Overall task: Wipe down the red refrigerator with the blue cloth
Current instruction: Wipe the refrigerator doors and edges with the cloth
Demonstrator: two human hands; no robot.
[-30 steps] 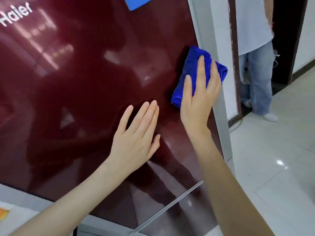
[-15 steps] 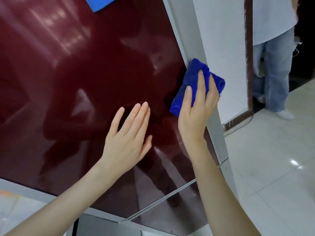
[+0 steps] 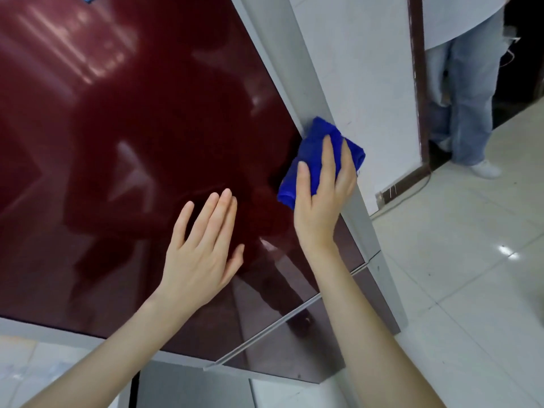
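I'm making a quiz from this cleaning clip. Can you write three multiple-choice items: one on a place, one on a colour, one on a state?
1. Where on the red refrigerator is the blue cloth? A door's right edge; B door's left edge; C the floor.
2. The bystander's jeans are: A black; B light blue; C red.
3. The left hand is: A fisted; B gripping the cloth; C open and flat.
Answers: A, the right hand presses it beside the grey side trim; B, pale denim; C, it lies flat, holding nothing.
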